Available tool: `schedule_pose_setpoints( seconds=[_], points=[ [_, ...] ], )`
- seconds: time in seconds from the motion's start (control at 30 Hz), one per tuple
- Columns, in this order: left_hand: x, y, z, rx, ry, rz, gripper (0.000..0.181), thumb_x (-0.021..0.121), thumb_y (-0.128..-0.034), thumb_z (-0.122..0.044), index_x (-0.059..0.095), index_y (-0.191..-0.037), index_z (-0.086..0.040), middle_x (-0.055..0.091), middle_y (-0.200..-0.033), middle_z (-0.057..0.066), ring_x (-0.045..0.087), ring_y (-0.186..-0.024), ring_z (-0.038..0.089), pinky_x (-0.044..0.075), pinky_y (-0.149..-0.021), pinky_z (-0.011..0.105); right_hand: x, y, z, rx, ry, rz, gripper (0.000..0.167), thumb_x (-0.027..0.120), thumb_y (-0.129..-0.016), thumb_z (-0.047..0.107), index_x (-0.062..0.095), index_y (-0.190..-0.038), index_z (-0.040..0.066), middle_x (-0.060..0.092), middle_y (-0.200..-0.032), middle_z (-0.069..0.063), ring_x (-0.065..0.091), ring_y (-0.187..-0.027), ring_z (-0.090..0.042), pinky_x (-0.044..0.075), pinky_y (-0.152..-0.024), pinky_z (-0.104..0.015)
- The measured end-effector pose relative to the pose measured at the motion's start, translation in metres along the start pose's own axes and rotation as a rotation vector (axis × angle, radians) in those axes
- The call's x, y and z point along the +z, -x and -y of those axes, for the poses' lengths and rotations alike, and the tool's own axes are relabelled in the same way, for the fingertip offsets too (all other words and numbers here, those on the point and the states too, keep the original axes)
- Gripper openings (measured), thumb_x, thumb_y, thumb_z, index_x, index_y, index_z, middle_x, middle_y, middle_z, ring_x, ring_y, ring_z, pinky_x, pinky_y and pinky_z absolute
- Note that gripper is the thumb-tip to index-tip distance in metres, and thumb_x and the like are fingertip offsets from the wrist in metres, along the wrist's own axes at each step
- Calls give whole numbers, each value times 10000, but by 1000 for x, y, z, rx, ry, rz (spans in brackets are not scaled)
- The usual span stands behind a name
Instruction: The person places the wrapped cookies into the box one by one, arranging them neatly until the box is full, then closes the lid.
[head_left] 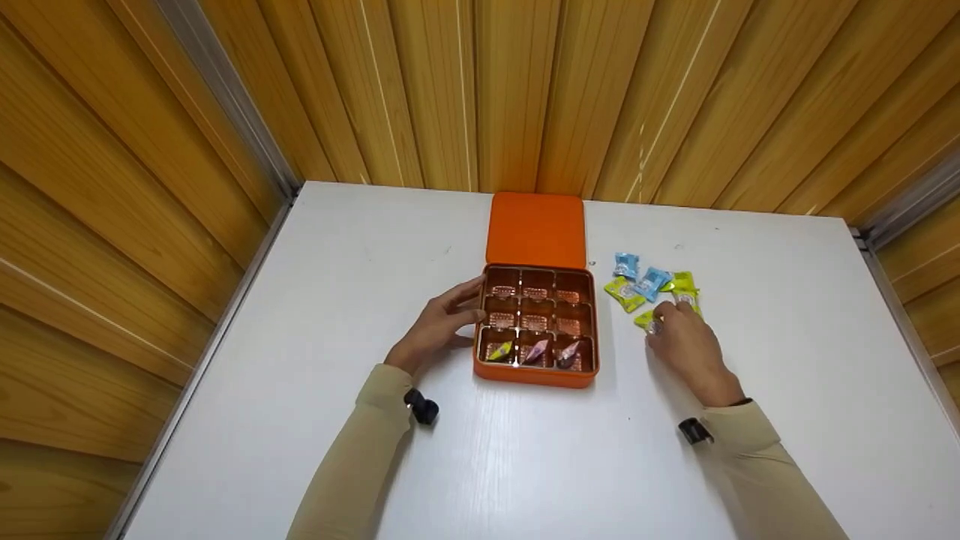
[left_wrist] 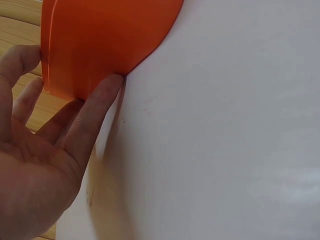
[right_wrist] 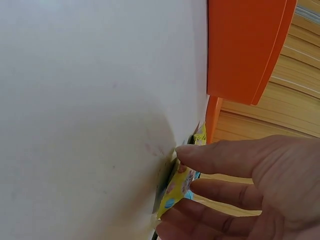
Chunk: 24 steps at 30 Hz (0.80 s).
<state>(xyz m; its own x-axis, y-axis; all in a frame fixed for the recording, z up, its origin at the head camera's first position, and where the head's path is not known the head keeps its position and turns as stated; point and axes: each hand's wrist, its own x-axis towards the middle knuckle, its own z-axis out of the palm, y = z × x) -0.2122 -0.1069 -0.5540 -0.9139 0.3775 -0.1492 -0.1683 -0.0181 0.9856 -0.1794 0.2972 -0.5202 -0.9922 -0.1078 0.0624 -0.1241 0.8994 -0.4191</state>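
An open orange tin (head_left: pixel 536 375) holds a brown divided tray (head_left: pixel 535 306). In the front row of its compartments lie a yellow-green wrapped candy (head_left: pixel 500 350) and two pink wrapped ones (head_left: pixel 537 351). My left hand (head_left: pixel 439 330) rests against the tin's left side, fingers fairly straight and touching its wall (left_wrist: pixel 100 45). To the right of the tin, my right hand (head_left: pixel 686 349) pinches a yellow wrapped candy (right_wrist: pixel 176 190) between thumb and fingers, close to the tabletop. Part of that wrapper is hidden by the fingers.
Beyond my right hand lie blue candies (head_left: pixel 626 264) and several yellow-green candies (head_left: pixel 624 294) in a loose group. The tin's orange lid (head_left: pixel 536 229) lies back behind it. Wood-patterned walls (head_left: pixel 510 90) stand at the white table's (head_left: pixel 315 300) back and sides.
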Motion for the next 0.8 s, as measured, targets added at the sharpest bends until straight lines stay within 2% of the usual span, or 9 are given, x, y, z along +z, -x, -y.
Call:
schedule_pose_setpoints(
  seconds=[0.47, 0.8],
  points=[
    [0, -1, 2, -10, 30, 0, 676, 694, -1026, -70, 463, -1633, -259, 461, -1626, 108, 602, -1325, 353, 620, -879, 533, 1, -2, -2, 12, -10, 30, 312, 704, -882, -83, 626, -1169, -179, 617, -1058, -319, 643, -910, -434, 553, -777, -600],
    [-1, 1, 1, 2, -14, 9, 671, 688, -1035, -102, 452, -1638, -276, 468, -1618, 100, 597, -1334, 342, 619, -885, 531, 3, -3, -6, -28, 9, -13, 258, 709, -876, -76, 640, -1107, -166, 635, -1033, -312, 665, -893, -452, 559, -750, -602]
  ],
)
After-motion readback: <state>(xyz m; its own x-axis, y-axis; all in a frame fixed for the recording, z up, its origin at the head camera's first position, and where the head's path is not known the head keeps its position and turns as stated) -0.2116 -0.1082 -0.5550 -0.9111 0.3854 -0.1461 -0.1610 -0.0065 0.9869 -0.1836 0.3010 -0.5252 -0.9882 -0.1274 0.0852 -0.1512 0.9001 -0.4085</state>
